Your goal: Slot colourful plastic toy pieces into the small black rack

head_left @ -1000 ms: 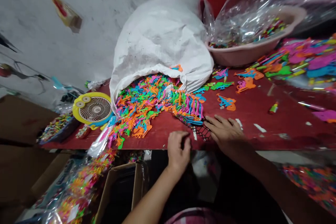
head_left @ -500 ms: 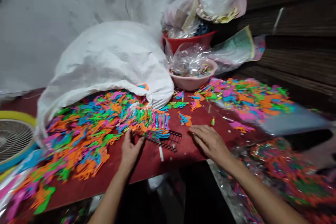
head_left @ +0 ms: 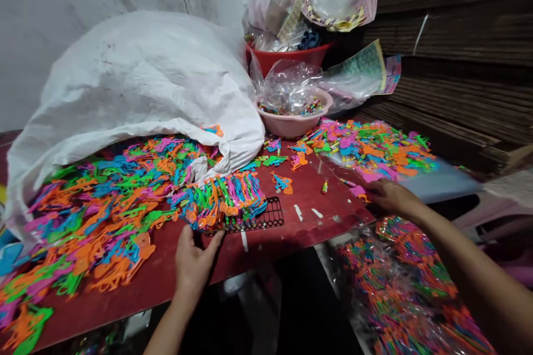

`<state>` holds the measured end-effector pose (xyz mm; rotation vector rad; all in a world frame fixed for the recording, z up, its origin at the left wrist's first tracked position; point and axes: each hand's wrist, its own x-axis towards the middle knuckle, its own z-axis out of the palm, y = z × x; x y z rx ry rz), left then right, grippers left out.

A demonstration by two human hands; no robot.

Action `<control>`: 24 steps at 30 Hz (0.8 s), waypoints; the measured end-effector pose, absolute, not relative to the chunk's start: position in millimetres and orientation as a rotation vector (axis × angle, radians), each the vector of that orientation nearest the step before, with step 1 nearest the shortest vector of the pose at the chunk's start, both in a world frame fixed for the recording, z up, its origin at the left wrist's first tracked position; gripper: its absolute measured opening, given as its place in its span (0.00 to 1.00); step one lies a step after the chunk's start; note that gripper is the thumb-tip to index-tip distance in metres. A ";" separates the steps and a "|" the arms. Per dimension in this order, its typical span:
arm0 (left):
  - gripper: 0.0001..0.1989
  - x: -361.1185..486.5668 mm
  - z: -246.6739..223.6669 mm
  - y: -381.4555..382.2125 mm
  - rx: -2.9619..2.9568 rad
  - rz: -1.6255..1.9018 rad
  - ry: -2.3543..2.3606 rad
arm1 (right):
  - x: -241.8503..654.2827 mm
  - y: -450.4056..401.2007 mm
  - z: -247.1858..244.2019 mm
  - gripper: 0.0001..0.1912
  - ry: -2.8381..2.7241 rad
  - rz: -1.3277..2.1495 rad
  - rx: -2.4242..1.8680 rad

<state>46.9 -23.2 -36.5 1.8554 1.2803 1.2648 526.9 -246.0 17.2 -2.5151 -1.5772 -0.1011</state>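
My left hand (head_left: 195,260) is at the near left end of a black grid rack (head_left: 272,212), its thumb on the front edge and its fingers around the corner. Small bright plastic toys (head_left: 227,197), shaped like toy guns, stand in a packed row on the rack; its right end shows bare grid. My right hand (head_left: 393,198) is far to the right, at the table's edge, beside a pink and orange plastic toy (head_left: 358,192). Its fingertips are dark and partly hidden, so whether they grip the toy is unclear.
A large white sack (head_left: 137,77) spills loose toys (head_left: 104,222) over the red table (head_left: 291,238). A pink bowl (head_left: 291,123) of small bits stands behind, below a red basin (head_left: 287,61). More toys (head_left: 375,144) lie on plastic at right; filled bags (head_left: 400,283) sit below.
My right hand has moved right, from beside the rack to the pink and orange toy. My left hand stays at the rack's left end. The view has shifted slightly.
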 end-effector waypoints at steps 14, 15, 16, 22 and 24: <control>0.29 37.6 -34.8 -64.5 1.886 1.223 1.288 | 508.2 -245.3 21.0 0.14 -1.237 0.084 -2.483; 0.28 35.2 -35.6 -68.2 1.882 1.226 1.285 | 505.3 -245.4 24.9 0.13 -1.139 0.129 -2.466; 0.27 33.5 -35.8 -71.7 1.881 1.230 1.277 | 500.5 -245.4 29.7 0.14 -1.054 0.173 -2.442; 0.19 40.0 -10.2 -84.4 1.998 1.506 1.322 | 443.8 -230.5 58.9 0.35 -1.165 0.581 -2.086; 0.19 45.1 8.4 -82.9 2.140 1.658 1.313 | 424.0 -218.3 64.6 0.29 -1.381 0.557 -2.013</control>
